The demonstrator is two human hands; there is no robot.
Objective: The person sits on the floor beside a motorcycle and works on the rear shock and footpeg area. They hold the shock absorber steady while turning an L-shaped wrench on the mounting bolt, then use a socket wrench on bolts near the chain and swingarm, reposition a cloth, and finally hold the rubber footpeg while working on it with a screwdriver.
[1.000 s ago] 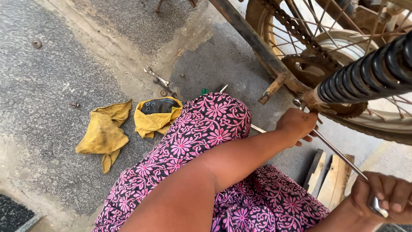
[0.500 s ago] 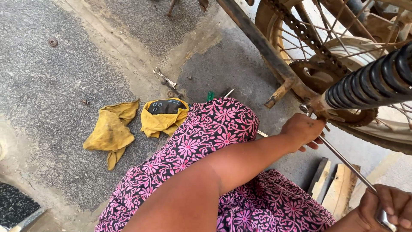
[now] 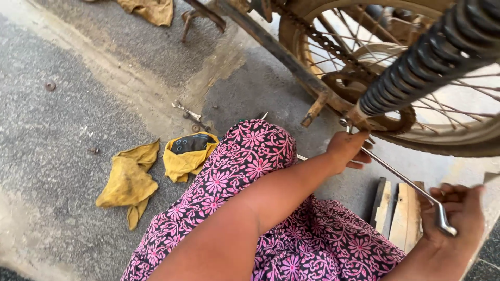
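Observation:
My left hand (image 3: 348, 149) is closed around the upper end of a long silver spanner (image 3: 401, 179), right at the lower mount of a black coiled shock absorber (image 3: 424, 65) on a motorcycle. At the lower right my right hand (image 3: 455, 213) grips the spanner's other, bent end. The spanner slants from the wheel hub area down to the right. The rear wheel (image 3: 416, 104) with spokes, sprocket and chain (image 3: 307, 31) stands just behind the hands. My knee in pink flowered cloth (image 3: 245, 156) fills the middle.
Two yellow rags (image 3: 130, 179) lie on the concrete at the left, one holding a dark object (image 3: 190, 143). A small metal part (image 3: 187, 112) and a washer (image 3: 50, 86) lie on the ground. Wooden blocks (image 3: 398, 208) sit under the spanner. Another rag (image 3: 151, 10) is at the top.
The view has shifted slightly down and left. Both hands stay on the spanner, and my right hand has come a little further into view at the lower right.

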